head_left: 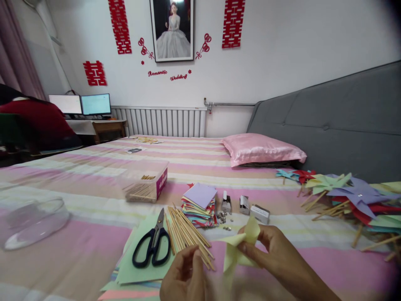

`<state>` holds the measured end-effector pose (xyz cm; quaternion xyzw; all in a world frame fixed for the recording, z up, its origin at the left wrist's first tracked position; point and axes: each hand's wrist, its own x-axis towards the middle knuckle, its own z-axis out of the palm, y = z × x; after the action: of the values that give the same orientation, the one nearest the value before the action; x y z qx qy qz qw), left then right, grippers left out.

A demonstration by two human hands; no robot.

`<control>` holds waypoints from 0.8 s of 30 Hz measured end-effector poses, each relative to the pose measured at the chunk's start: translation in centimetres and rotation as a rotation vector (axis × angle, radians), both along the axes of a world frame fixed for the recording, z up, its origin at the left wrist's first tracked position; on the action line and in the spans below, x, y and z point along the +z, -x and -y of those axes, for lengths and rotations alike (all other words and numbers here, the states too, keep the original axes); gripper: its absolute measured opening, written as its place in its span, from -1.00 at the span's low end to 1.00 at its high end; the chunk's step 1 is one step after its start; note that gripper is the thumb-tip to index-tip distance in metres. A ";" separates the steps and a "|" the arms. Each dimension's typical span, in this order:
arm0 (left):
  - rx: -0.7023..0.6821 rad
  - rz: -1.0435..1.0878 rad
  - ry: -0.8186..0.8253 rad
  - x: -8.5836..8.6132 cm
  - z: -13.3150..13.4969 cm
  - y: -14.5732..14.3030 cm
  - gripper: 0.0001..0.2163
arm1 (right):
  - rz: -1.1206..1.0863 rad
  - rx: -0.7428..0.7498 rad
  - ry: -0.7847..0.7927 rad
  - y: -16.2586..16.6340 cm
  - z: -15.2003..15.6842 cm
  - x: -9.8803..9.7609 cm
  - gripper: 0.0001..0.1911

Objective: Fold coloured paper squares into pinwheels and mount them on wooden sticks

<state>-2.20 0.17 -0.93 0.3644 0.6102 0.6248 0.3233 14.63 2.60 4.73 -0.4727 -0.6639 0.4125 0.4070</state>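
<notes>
Centrally, the right hand (275, 251) pinches a folded pale-yellow paper pinwheel (232, 253), seemingly stickless; the left hand's (184, 276) fingers curl, any grip indiscernible. Beyond, stacked multicoloured paper squares (201, 196) and slender wooden sticks (188, 232) remain; rightward, mounted multicoloured paper pinwheels (359, 195) appear done.

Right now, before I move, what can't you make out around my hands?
Head view: whether your left hand holds anything; its own curl hides that, and the bottom edge cuts it off.
Head view: part of the pale yellow paper, behind your right hand.
Head view: the exact shape of the metal pieces; too small.
Head view: the paper sheets' lower end, cut off by the bottom edge.
</notes>
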 end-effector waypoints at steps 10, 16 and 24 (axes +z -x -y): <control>-0.162 -1.312 0.041 -4.3 -1.1 0.5 -0.63 | -0.081 -0.050 0.024 -0.3 -0.3 -0.3 -0.68; -0.164 -1.391 0.130 -4.0 -1.1 0.5 -0.66 | -0.114 -0.044 0.037 -0.1 -0.2 -0.3 -0.69; -0.146 -1.327 0.194 -3.6 -0.8 -0.3 -0.62 | -0.111 -0.015 0.047 0.0 -0.3 -0.6 -0.74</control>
<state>-1.85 0.97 -4.58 0.6805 0.7067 0.1876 -0.0473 14.64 2.85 4.18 -0.4632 -0.6269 0.4506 0.4352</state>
